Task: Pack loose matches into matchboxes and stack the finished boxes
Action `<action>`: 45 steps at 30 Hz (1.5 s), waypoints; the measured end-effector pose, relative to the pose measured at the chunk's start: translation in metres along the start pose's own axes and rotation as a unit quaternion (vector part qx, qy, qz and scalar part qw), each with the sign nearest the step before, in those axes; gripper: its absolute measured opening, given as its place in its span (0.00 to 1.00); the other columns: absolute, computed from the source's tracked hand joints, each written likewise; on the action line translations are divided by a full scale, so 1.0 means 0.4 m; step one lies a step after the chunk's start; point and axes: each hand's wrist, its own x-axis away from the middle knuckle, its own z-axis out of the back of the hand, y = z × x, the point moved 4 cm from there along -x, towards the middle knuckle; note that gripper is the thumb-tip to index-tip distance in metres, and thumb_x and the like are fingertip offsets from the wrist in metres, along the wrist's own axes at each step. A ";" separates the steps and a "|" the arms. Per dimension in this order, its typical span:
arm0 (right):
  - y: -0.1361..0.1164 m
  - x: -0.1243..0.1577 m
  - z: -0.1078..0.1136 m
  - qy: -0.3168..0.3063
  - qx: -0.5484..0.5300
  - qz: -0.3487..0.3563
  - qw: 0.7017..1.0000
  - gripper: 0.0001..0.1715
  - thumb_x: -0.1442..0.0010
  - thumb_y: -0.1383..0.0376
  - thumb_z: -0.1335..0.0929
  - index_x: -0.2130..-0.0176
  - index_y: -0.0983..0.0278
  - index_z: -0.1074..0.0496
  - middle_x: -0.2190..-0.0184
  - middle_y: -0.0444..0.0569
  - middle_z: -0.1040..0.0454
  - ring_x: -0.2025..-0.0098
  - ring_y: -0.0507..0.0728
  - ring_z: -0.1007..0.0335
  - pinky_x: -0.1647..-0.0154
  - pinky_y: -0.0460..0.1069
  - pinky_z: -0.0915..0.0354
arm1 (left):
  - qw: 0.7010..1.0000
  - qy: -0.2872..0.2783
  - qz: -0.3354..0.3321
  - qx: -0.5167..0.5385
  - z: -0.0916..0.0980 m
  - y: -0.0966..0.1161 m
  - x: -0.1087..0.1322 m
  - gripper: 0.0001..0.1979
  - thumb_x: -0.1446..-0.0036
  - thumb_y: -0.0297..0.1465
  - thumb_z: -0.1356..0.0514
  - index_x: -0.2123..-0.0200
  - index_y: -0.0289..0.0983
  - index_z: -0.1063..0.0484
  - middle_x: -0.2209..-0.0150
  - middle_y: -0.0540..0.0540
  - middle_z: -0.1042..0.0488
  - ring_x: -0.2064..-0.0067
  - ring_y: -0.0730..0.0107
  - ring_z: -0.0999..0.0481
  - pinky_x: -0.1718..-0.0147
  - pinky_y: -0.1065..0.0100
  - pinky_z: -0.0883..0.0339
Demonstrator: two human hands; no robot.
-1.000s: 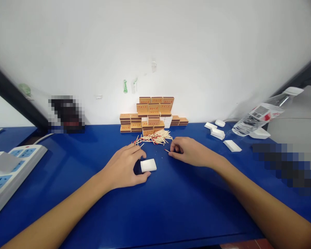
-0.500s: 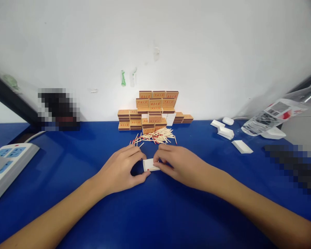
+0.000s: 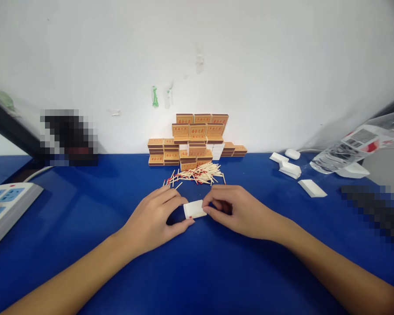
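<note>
A small white matchbox tray sits on the blue table between my hands, with a red-headed match lying along its near side. The thumb and forefinger of my left hand grip the tray's left end from both sides. At the opposite end, the pinched fingertips of my right hand touch the tray's right edge; whether a match is between them is hidden. Just beyond the tray lies a loose heap of red-tipped matches.
Stacked matchboxes stand behind the heap, against the wall. Several white trays and a clear plastic bottle lie at the right. A power strip is at the left, near a blurred dark object.
My right hand has drawn back to the right, from over the tray to its right end, uncovering more of the inside. My left hand keeps its grip. The view has shifted slightly.
</note>
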 end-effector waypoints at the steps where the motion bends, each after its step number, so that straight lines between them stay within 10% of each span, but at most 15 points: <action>1: 0.003 -0.002 -0.001 0.013 0.009 0.000 1.000 0.08 0.31 0.64 0.32 0.62 0.60 0.22 0.75 0.40 0.33 0.73 0.51 0.37 0.69 0.48 0.40 | 1.000 0.001 -0.002 0.004 0.000 0.001 0.000 0.10 0.34 0.38 0.33 0.55 0.39 0.25 0.61 0.45 0.22 0.59 0.60 0.23 0.58 0.57 0.26; 7: 0.074 -0.051 0.058 0.211 0.150 -0.119 0.959 0.11 0.35 0.56 0.29 0.66 0.60 0.25 0.74 0.44 0.28 0.71 0.55 0.33 0.68 0.51 0.41 | 1.000 0.012 -0.012 0.016 -0.001 0.005 -0.001 0.11 0.34 0.37 0.33 0.54 0.38 0.24 0.61 0.45 0.22 0.60 0.60 0.24 0.58 0.57 0.26; 19: 0.108 -0.084 0.044 0.100 0.252 -0.147 0.951 0.08 0.33 0.65 0.32 0.66 0.61 0.28 0.65 0.50 0.22 0.66 0.57 0.28 0.66 0.51 0.41 | 1.000 0.016 -0.021 -0.012 -0.001 0.002 0.007 0.10 0.34 0.38 0.33 0.56 0.37 0.24 0.61 0.44 0.21 0.59 0.59 0.23 0.57 0.56 0.26; 26: 0.024 -0.043 0.056 0.001 0.152 0.001 0.988 0.06 0.30 0.65 0.32 0.62 0.61 0.27 0.64 0.48 0.24 0.64 0.56 0.29 0.64 0.49 0.37 | 1.000 0.010 0.002 -0.005 -0.004 -0.011 0.005 0.10 0.34 0.38 0.33 0.55 0.38 0.24 0.61 0.45 0.21 0.59 0.59 0.23 0.58 0.57 0.27; 34: -0.062 -0.023 -0.032 -0.077 0.358 0.087 0.926 0.06 0.29 0.71 0.33 0.60 0.65 0.26 0.59 0.53 0.23 0.64 0.58 0.27 0.67 0.52 0.38 | 0.999 0.014 -0.025 -0.019 -0.001 -0.001 0.001 0.10 0.33 0.37 0.34 0.55 0.36 0.25 0.60 0.43 0.20 0.59 0.58 0.23 0.57 0.55 0.26; 45: -0.058 -0.027 -0.034 -0.108 0.249 0.031 0.962 0.11 0.24 0.64 0.34 0.60 0.65 0.26 0.60 0.50 0.24 0.65 0.56 0.27 0.64 0.51 0.37 | 0.998 0.024 -0.046 -0.027 0.005 0.011 0.004 0.11 0.34 0.35 0.32 0.55 0.34 0.24 0.61 0.43 0.21 0.60 0.58 0.23 0.58 0.55 0.26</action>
